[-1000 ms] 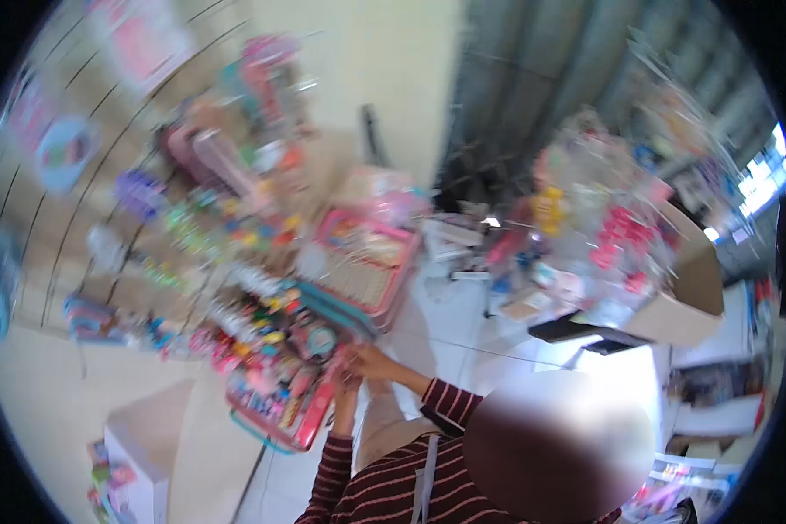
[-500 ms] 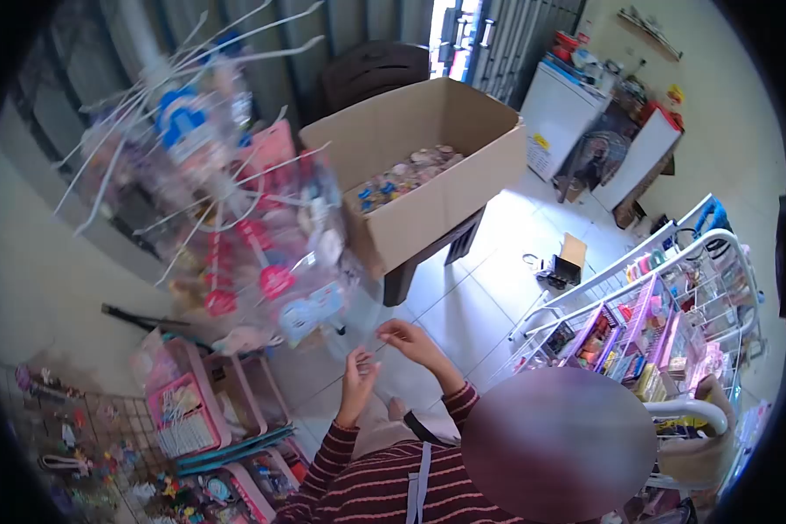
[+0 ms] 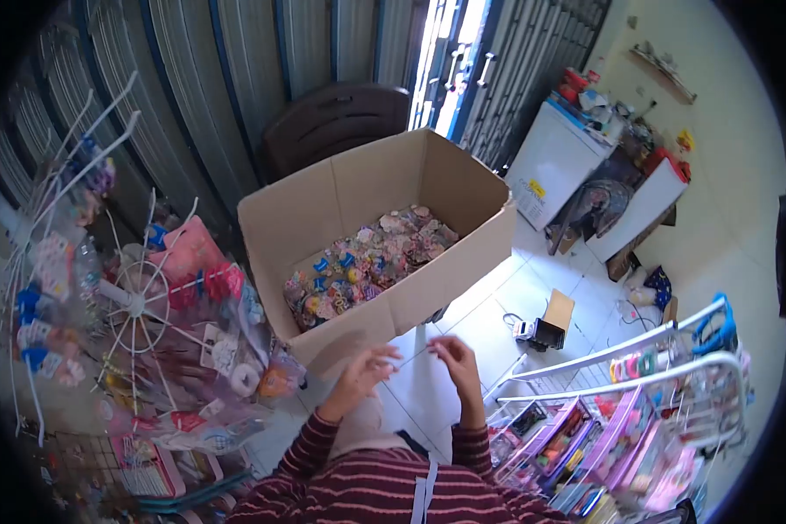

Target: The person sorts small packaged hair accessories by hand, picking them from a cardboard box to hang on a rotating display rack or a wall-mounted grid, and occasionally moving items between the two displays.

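Note:
My left hand (image 3: 363, 377) is just in front of the near side of a large cardboard box (image 3: 445, 284), its fingers apart and nothing visible in them. My right hand (image 3: 456, 362) is a little to the right, fingers bent with the thumb and forefinger close together; whether something small is between them I cannot make out. The hands do not touch each other. Inside the open box lie several small colourful trinkets (image 3: 393, 249), some pink and some blue.
A white wire rack (image 3: 137, 304) with hanging packets stands at the left. At the right is a white cart (image 3: 620, 384) with purple baskets. Behind the box is a brown chair (image 3: 336, 122). A small black device (image 3: 540, 332) lies on the tiled floor.
The view has turned toward the box, which now shows more of its inside. My hands have moved apart and nearer to the box. The hanging packets now appear farther left.

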{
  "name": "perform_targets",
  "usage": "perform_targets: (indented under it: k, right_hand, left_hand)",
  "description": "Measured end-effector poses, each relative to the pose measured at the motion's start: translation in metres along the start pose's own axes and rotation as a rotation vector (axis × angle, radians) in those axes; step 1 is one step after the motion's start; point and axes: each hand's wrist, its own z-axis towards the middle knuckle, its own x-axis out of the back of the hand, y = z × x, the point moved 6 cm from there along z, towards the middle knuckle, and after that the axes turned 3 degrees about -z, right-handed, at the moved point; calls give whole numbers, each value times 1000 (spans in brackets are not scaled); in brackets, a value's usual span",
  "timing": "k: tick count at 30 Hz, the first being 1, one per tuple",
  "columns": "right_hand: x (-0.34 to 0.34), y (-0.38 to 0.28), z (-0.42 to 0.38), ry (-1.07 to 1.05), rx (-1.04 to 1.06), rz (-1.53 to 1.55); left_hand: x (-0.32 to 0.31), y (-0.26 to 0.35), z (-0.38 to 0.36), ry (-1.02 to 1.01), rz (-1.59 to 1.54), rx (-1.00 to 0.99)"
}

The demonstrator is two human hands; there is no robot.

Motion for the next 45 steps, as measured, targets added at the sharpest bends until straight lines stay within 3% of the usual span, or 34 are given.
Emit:
perform_targets:
  k: [2,5,6,8,11,15,17,19,21,24,26,28,30,31,33,34,35,36,38,41,45]
  right_hand:
    - [0,-39,35,-45,64,-11]
    - [8,-69,86,-93,148,-17]
    - [10,-77,101,-92,153,-40]
    - [12,-89,134,-123,208,-36]
    - [14,-103,190,-224,242,-135]
    - [1,-117,272,-430,279,-124]
    - [-20,-150,299,-543,442,-349]
    - [-56,-184,326,-662,804,-522]
    - [-103,-193,356,-631,945,-529]
    - [-157,-149,388,-820,828,-595]
    - [-186,-81,402,-971,637,-778]
    - [-187,-3,394,-860,843,-552]
    - [-182,96,379,-1121,341,-837]
    - [-173,134,367,-1225,335,-944]
    - [-142,190,346,-1328,312,-1028]
    - [-130,196,340,-1323,297,-995]
    - [-120,203,336,-1352,298,-998]
    - [-112,202,332,-1418,260,-998]
    - [-102,203,328,-1499,218,-1001]
    - [-95,194,334,-1473,197,-911]
    - [-90,183,341,-1471,210,-1037]
  left_hand:
    - [4,35,31,-13,-153,-18]
    - [34,57,80,136,-99,-205]
    - [40,63,95,158,-92,-183]
    - [65,76,121,428,150,-84]
    - [91,82,154,586,374,-150]
    - [97,86,194,675,541,-24]
    - [100,85,221,630,746,77]
    - [122,68,248,610,795,138]
    - [153,30,266,584,834,207]
    - [208,-46,262,740,945,391]
    - [228,-95,243,719,924,624]
    - [225,-124,229,654,993,794]
    - [218,-151,225,692,911,948]
    - [214,-168,217,693,828,1069]
    - [208,-194,210,684,883,1057]
    - [203,-198,210,658,966,1029]
    - [197,-195,214,660,1064,858]
    - [192,-189,216,677,1047,875]
    - [182,-179,225,600,1034,1094]
    - [180,-184,233,628,956,1107]
    - [182,-199,233,648,916,1115]
